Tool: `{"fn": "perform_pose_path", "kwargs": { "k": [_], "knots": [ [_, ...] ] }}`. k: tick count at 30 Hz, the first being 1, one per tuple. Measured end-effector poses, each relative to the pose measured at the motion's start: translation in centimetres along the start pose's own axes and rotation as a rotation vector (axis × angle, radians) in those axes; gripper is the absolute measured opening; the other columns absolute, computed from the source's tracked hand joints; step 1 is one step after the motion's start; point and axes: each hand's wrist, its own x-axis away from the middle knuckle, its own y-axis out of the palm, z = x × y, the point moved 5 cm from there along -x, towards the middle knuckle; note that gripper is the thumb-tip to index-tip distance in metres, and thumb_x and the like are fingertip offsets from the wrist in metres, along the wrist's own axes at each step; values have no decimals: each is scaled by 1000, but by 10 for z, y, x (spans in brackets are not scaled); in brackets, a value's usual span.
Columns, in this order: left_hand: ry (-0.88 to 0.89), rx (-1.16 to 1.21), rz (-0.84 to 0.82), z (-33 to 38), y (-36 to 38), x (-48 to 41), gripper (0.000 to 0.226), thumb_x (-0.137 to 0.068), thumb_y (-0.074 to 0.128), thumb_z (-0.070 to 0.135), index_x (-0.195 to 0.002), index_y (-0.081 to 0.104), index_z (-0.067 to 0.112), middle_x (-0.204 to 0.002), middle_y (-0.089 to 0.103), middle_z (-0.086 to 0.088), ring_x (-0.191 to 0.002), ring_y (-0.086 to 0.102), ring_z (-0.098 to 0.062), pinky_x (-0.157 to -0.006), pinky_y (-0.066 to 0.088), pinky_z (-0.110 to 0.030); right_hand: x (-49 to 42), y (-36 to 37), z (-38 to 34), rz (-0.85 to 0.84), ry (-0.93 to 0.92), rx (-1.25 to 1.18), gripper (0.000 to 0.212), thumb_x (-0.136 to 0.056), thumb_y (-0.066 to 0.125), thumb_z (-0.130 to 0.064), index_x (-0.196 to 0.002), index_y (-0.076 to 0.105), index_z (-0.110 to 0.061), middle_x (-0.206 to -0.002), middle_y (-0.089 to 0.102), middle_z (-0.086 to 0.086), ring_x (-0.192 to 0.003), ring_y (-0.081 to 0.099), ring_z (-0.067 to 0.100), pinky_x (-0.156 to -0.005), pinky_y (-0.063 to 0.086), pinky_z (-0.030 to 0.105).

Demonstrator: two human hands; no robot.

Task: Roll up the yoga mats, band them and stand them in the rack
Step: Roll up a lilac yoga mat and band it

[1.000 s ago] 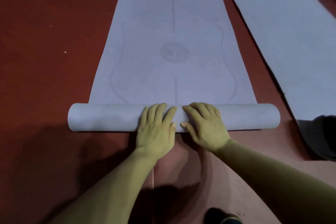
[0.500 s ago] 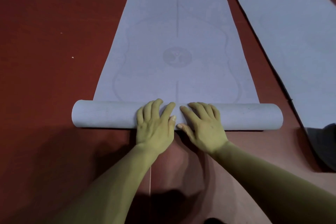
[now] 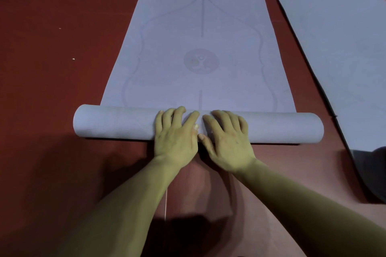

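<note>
Head cam, looking down at the floor (image 3: 52, 69), red. I count 2 mats.

Mat 1 (image 3: 167, 27): lilac-grey, runs away from me down centre. Near end is wound into 1 roll (image 3: 117, 123) lying crosswise on the floor. The rest lies flat beyond it, w/ 1 round emblem (image 3: 201, 61) and a centre line printed on it.

Mat 2 (image 3: 334, 37): flat, to the R, apart from mat 1 w/ a strip of floor between.

2 hands on the roll, side by side at its middle, thumbs nearly touching.
- L hand (image 3: 177, 137): palm down, 4 fingers laid over the roll's top. Grip flat, not closed round anything.
- R hand (image 3: 227, 142): same, fingers spread over the top, pressing, nothing pinched.

1 dark shape (image 3: 371, 173) at R edge, over mat 2's near corner. Can't tell what it is.
</note>
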Motion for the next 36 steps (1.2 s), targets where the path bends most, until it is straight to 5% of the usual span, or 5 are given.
{"fn": "perform_pose_path", "kwargs": {
  "k": [10,36],
  "knots": [
    [-13,18,117,-6,12,15,43,-95,43,41,-133,54,26,-140,42,-8,-134,37,-30,-120,12,-51,-10,6,6,47,3,-10,45,-101,46,-46,-130,63,-16,-131,60,6,-122,53,28,-107,33,45],
    [-99,-28,99,-6,15,-39,46,-97,38,47,-132,59,25,-135,54,-10,-127,42,-30,-116,18,-52,-41,22,23,103,87,33,47,-104,41,-43,-131,63,-11,-131,60,11,-125,54,35,-113,31,50]
  ]
}}
